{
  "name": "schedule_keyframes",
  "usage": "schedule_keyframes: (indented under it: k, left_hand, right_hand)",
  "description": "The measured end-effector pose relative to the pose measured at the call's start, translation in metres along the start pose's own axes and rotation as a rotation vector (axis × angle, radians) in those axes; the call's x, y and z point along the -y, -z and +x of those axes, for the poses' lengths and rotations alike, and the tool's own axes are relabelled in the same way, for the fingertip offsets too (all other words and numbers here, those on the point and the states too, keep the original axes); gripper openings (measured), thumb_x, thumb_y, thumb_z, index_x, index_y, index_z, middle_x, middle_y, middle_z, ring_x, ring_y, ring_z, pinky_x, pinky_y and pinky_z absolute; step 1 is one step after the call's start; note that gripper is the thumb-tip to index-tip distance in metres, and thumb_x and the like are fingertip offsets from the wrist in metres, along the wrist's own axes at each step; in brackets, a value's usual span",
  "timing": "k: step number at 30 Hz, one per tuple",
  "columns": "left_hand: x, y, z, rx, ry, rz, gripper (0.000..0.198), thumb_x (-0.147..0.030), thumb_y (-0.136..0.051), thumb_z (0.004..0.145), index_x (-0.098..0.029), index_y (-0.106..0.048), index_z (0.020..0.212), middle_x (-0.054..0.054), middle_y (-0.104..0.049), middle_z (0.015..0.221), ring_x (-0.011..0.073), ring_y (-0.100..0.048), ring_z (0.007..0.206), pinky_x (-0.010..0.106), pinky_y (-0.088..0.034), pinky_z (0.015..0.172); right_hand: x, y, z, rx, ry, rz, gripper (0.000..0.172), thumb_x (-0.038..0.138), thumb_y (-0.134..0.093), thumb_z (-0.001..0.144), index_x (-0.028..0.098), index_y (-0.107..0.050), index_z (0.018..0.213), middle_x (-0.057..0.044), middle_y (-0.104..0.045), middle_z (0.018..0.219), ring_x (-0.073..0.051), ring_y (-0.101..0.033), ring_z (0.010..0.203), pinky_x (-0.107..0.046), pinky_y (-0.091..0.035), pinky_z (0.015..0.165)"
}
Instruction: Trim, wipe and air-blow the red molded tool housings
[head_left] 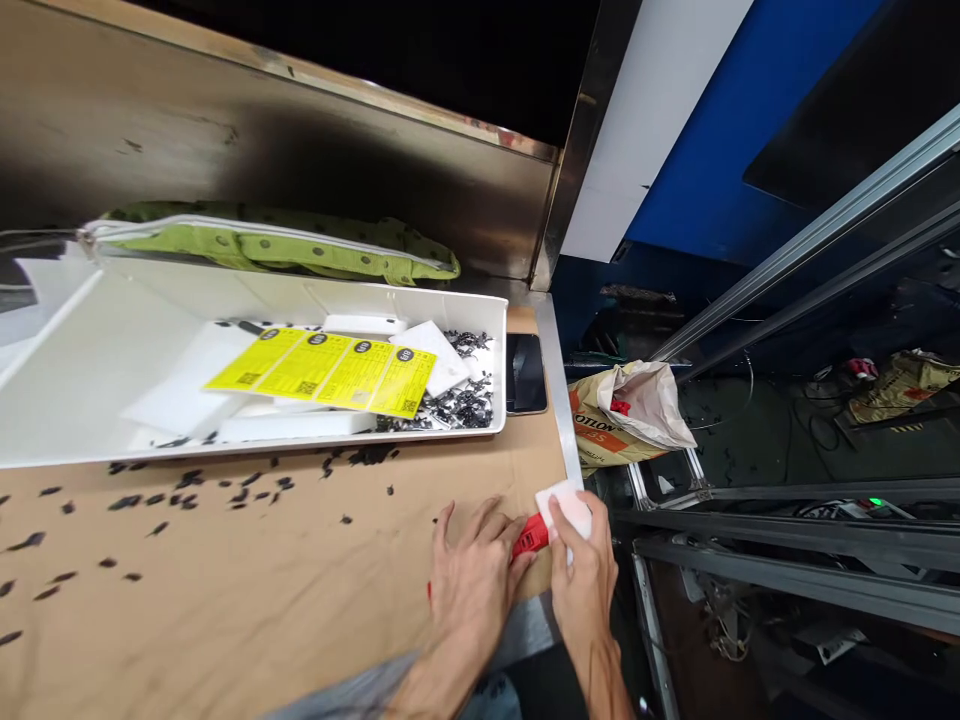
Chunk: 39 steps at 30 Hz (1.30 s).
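Near the front right edge of the work surface, my left hand [472,575] is closed around a red plastic part [531,536]. Most of that part lies hidden under the palm, and a sliver of red also shows beside the wrist side. My right hand [589,580] pinches a white foam pad [568,507] between thumb and fingers. The pad touches or overlaps the right end of the red part; the exact contact is covered by the fingers.
Behind my hands stands a white bin [491,400] with foam pieces, small black bits and a yellow label sheet [322,370]. A phone [526,373] lies beside it. Black scraps [187,480] dot the brown surface [262,600]. An opened sack [622,440] stands past the right edge.
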<state>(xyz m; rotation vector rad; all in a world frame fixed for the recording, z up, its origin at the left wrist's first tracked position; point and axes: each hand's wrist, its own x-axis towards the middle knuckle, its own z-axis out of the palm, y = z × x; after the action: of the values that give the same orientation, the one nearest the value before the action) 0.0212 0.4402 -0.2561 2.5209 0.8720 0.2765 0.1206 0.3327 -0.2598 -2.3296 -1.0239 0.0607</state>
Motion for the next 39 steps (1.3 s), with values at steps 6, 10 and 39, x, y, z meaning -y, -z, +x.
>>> schedule_keyframes:
  k: [6,10,39]
  left_hand:
    - [-0.002,0.000,0.001,0.006,0.013,0.008,0.021,-0.027,-0.060,0.091,-0.025,-0.073,0.107,0.007,-0.079,0.103,0.0369,-0.062,0.121,0.069,-0.031,0.109]
    - [-0.003,-0.001,0.002,-0.002,0.031,0.012,0.021,-0.027,-0.062,0.090,-0.026,-0.073,0.108,0.007,-0.079,0.104,0.0354,-0.062,0.121,0.066,-0.030,0.110]
    - [-0.005,0.002,0.012,0.093,0.083,-0.112,0.026,-0.026,-0.055,0.094,-0.017,-0.072,0.112,0.013,-0.074,0.113,0.0313,-0.062,0.120,0.059,-0.023,0.118]
  right_hand:
    - [-0.001,-0.003,-0.004,-0.005,-0.010,0.019,0.041,0.016,-0.045,0.094,0.031,-0.072,0.120,-0.011,-0.060,0.124,-0.024,-0.063,0.111,-0.038,-0.056,0.090]
    - [-0.002,-0.005,-0.010,-0.023,-0.040,0.052,0.039,0.021,-0.046,0.096,0.030,-0.069,0.126,-0.012,-0.059,0.127,-0.024,-0.063,0.113,-0.035,-0.058,0.086]
    - [-0.004,-0.007,-0.002,0.008,-0.184,0.024,0.041,0.024,-0.045,0.094,0.029,-0.070,0.125,-0.012,-0.056,0.130,-0.026,-0.060,0.117,-0.035,-0.054,0.090]
